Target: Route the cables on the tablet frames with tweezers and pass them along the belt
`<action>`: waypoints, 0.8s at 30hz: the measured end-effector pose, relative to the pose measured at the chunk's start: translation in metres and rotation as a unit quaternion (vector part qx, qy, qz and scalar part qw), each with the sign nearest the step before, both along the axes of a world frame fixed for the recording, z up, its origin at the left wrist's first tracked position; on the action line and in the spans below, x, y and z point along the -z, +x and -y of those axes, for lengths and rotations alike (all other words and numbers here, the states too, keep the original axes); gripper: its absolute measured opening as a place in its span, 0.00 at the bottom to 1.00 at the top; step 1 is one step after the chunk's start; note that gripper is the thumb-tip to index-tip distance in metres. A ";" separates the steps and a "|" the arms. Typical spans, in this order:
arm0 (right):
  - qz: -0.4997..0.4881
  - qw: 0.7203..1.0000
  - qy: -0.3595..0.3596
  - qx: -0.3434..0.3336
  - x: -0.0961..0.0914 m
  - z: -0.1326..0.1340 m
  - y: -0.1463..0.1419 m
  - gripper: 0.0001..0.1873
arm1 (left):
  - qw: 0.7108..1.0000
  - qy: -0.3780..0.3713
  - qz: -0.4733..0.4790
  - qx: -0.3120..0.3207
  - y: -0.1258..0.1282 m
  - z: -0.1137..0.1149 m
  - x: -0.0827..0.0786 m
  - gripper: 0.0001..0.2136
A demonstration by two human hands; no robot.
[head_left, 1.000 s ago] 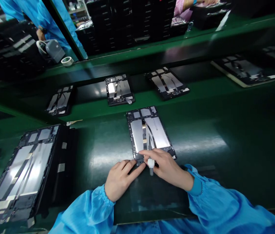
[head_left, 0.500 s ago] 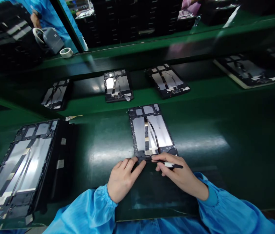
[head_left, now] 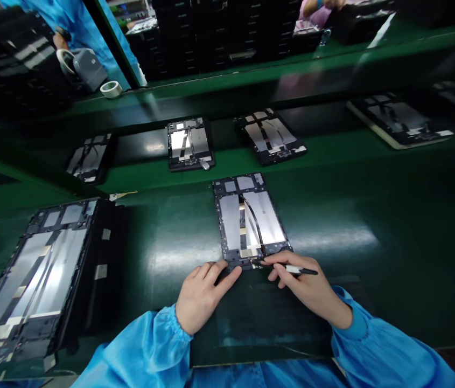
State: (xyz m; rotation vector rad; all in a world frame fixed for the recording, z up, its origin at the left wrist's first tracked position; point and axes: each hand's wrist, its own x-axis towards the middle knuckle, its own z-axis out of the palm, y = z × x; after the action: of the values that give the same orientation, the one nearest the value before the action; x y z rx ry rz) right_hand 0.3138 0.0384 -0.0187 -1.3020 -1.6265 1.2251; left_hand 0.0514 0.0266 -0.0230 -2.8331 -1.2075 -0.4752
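Gripped in right hand (head_left: 310, 285): thin tool (head_left: 296, 269), tip at tablet (head_left: 230, 221) near edge. Pressed under left hand (head_left: 201, 293), fingers flat and loosely spread: near-left corner. Lying flat on bench (head_left: 372, 215). Judged light, stiff, fragile inside; best held by frame edges, clear of cables (head_left: 256, 220).

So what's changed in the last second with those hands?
The right hand swung its tool from standing on end to lying flat, pointing right, and slid a little rightward along the tablet's near edge. The tablets on the belt behind drifted left. The left hand stayed pressed on the tablet's near corner; the tool stayed gripped.
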 end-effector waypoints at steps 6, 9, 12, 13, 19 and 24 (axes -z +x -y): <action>-0.030 0.995 0.031 -0.094 -0.002 0.002 -0.010 0.11 | 0.998 -0.006 0.053 0.020 -0.007 -0.002 0.002 0.14; -0.021 0.991 0.054 -0.122 -0.006 0.000 -0.016 0.10 | 0.998 -0.009 0.057 0.014 -0.005 -0.002 0.002 0.14; -0.019 0.990 0.043 -0.133 -0.010 -0.002 -0.019 0.09 | 0.998 -0.007 0.062 0.014 -0.004 -0.004 0.002 0.14; -0.021 0.991 0.026 -0.129 -0.010 -0.002 -0.019 0.09 | 0.998 -0.006 0.064 0.014 -0.004 -0.004 0.001 0.14; -0.055 0.992 -0.107 -0.042 -0.010 0.009 -0.012 0.09 | 0.991 -0.039 0.100 0.084 -0.009 0.015 -0.009 0.13; 0.016 0.984 -0.151 -0.096 -0.013 0.030 -0.016 0.09 | 0.981 -0.080 0.060 0.169 -0.010 0.044 -0.009 0.12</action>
State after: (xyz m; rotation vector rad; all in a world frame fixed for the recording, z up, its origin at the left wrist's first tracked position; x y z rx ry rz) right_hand 0.2980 0.0080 -0.0060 -1.3748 -1.6664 1.6276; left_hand 0.0409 -0.0170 -0.0144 -3.2069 -0.8087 -0.5929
